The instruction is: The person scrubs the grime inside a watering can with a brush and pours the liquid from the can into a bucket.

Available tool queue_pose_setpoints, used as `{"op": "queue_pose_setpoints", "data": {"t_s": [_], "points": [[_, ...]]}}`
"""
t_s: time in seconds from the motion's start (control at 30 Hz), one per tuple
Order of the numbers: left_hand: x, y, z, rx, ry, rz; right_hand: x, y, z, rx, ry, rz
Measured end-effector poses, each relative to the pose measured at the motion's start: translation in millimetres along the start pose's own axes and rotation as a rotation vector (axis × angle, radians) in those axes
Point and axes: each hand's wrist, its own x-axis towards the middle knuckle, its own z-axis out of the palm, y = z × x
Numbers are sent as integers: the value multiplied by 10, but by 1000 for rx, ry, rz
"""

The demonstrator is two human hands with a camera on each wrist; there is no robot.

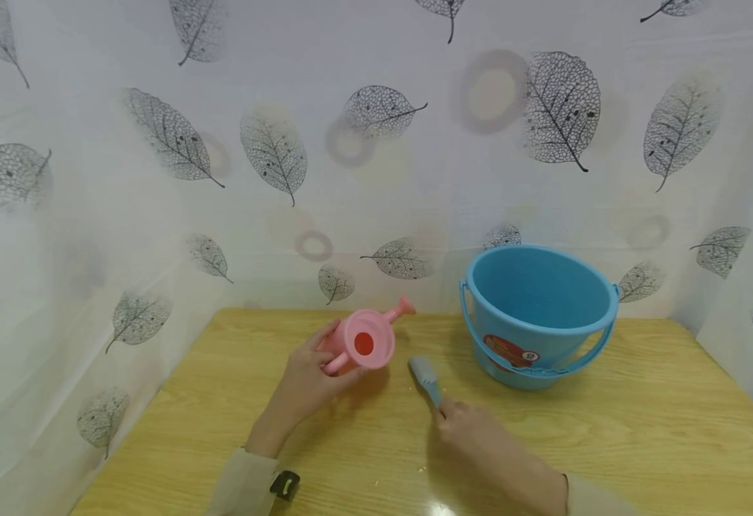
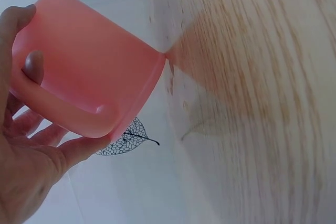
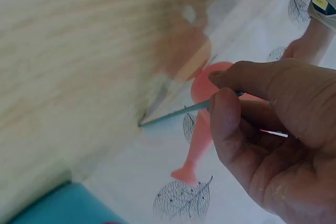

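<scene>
A pink toy watering can leans toward me, its opening facing the head camera and its spout pointing right. My left hand grips it around the body and handle. In the left wrist view the can has its bottom edge right at the tabletop. A grey-blue, shovel-like tool with a flat rounded head is pinched by its handle in my right hand. Seen from the right wrist, this tool looks thin and edge-on, its tip right at the table surface.
A blue bucket with a red label stands upright at the back right, its handle hanging down in front. The wood-grain table ends at a white curtain with a leaf print. A dark band sits on the left wrist.
</scene>
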Motion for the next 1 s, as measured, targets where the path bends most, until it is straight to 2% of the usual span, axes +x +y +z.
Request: {"op": "queue_pose_setpoints", "data": {"t_s": [0.1,0.27,0.47,0.7,0.9,1.0], "points": [[1,2,-3,4,-5,1,10,-48,-28,71,-111,45],[-3,3,-4,-3,-13,-15,34,-86,-22,200,-193,130],[4,18,-11,-2,-6,-6,34,-84,80,268,-140,156],[10,32,-21,2,-8,-10,54,-63,138,313,-141,162],[13,27,-17,1,-27,-36,64,12,44,477,-143,178],[12,29,-24,-7,-31,-43,90,94,-63,542,-74,176]]}}
